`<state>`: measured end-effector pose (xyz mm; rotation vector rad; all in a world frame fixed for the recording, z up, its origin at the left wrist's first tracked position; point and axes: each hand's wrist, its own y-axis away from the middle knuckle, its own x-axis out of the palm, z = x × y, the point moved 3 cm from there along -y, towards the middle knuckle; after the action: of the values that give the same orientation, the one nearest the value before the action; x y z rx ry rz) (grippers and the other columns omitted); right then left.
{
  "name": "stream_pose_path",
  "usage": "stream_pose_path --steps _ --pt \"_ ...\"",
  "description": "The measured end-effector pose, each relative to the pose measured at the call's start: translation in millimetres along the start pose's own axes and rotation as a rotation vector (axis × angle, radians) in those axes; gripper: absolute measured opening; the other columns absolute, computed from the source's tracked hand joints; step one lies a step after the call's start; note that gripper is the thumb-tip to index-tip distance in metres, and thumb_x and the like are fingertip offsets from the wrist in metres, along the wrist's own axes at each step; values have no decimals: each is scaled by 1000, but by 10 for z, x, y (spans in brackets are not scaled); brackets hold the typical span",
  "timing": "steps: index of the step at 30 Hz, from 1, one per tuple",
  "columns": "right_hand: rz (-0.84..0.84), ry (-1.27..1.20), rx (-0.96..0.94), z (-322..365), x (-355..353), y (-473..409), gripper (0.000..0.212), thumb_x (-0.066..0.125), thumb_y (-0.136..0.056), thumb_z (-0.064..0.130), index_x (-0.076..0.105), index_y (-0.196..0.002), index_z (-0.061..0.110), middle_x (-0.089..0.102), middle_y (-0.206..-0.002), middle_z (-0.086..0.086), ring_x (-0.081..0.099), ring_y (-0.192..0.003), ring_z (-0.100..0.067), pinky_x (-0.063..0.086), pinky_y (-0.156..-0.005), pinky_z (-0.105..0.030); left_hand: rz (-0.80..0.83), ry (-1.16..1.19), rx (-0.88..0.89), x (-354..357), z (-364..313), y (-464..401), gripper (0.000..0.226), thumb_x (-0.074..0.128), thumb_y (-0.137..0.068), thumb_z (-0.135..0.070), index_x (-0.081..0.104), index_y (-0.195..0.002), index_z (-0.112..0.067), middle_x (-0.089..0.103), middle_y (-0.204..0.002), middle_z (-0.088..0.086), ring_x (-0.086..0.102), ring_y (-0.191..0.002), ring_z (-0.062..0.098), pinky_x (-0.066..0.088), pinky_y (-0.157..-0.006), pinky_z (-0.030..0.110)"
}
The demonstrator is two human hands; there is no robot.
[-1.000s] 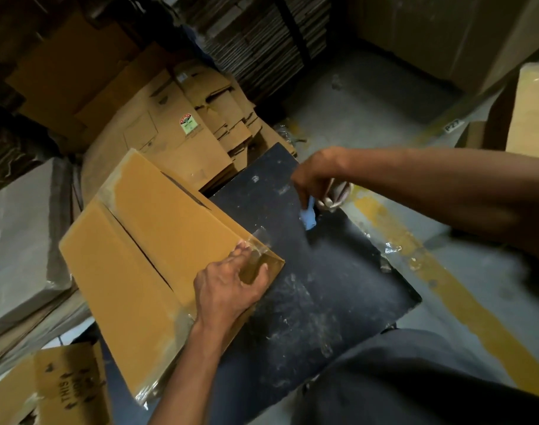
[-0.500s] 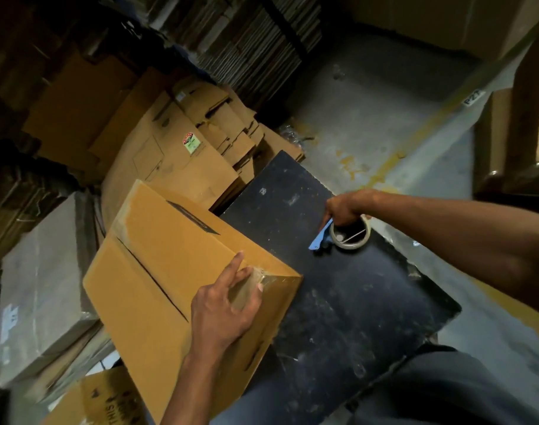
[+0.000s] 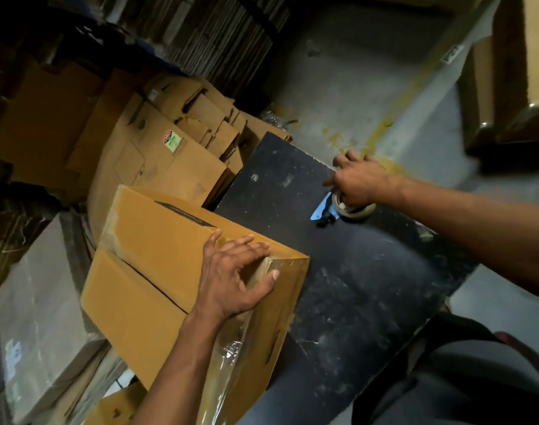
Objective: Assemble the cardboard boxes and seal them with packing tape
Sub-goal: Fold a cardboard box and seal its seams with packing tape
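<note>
A brown cardboard box (image 3: 158,240) lies half on the black table (image 3: 354,286), its seam toward me, with clear packing tape (image 3: 231,357) shining down its near side. My left hand (image 3: 231,280) presses flat on the box's top, fingers spread over the taped corner. At the table's far edge my right hand (image 3: 360,182) rests over a tape roll (image 3: 358,211), fingers stretched out rather than wrapped round it. A blue cutter tab (image 3: 322,208) sticks out beside the roll on the tabletop.
Flattened cartons (image 3: 158,157) pile up behind the box, and bundled flat cardboard (image 3: 219,32) stands at the back. A plastic-wrapped bundle (image 3: 38,302) lies at left. Large boxes (image 3: 513,87) stand at upper right, past a concrete floor with a yellow line (image 3: 384,130).
My right hand carried the tape roll away from the box and set it down on the table's far edge, fingers loosening. My left hand went from gripping the taped corner to pressing flat.
</note>
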<state>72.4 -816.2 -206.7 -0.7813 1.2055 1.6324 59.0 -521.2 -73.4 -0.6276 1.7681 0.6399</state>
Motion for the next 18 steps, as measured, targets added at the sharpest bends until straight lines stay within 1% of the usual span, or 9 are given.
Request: stream_pose_path --steps 2,4,7,9,11,13,15,17,18 --pt "-138 -90 80 -32 -21 173 44 56 -96 35 59 -139 44 45 -141 -12 37 -134 -34 45 -100 -51 34 18 33 1 44 -57 47 62 -84 -65 79 -113 -32 73 -121 -20 56 -132 1 17 -121 63" --pt "-232 -157 151 -53 -20 338 44 60 -93 32 63 -137 40 46 -143 -13 37 -135 -36 45 -99 -52 90 9 62 19 60 -113 49 60 -84 -69 78 -112 -33 72 -122 -22 52 -134 -1 13 -122 63" --pt "-279 -192 200 -31 -11 493 47 69 -85 28 68 -131 37 48 -143 -12 36 -135 -37 42 -99 -51 183 -51 109 29 81 -184 57 54 -83 -78 78 -112 -36 69 -125 -24 49 -136 -3 6 -125 60" --pt "-312 -203 216 17 1 559 42 69 -85 30 71 -127 37 49 -143 -10 36 -135 -36 40 -99 -49 249 -109 136 28 81 -245 68 45 -81 -89 78 -111 -38 68 -126 -25 48 -136 -4 2 -126 58" --pt "-353 -228 206 102 4 596 39 68 -84 29 74 -122 37 51 -141 -9 38 -133 -35 41 -96 -49 353 -174 151 57 21 -333 83 33 -76 -98 78 -113 -39 67 -128 -26 46 -138 -4 -3 -127 57" --pt "-372 -246 179 204 8 611 40 68 -82 26 74 -120 38 52 -139 -7 39 -132 -34 43 -96 -50 474 -226 152 105 -41 -422 102 19 -68 -106 75 -120 -38 66 -132 -24 45 -140 -2 -2 -127 55" --pt "-369 -259 155 290 22 633 44 71 -80 26 73 -122 37 51 -140 -6 37 -132 -32 43 -97 -49 567 -262 158 120 -71 -486 117 8 -60 -109 70 -128 -38 60 -142 -21 41 -144 0 1 -128 53" --pt "-370 -300 126 370 20 676 46 72 -79 27 72 -124 37 51 -142 -5 37 -133 -32 44 -98 -49 598 -242 176 84 -48 -488 122 4 -60 -109 64 -138 -36 50 -152 -20 34 -149 2 -2 -127 54" --pt "-374 -328 106 407 28 697 46 71 -79 25 72 -124 37 51 -141 -4 38 -132 -31 45 -98 -49 572 -198 179 52 -17 -460 120 6 -64 -108 60 -142 -35 48 -153 -19 33 -150 2 -4 -127 54"
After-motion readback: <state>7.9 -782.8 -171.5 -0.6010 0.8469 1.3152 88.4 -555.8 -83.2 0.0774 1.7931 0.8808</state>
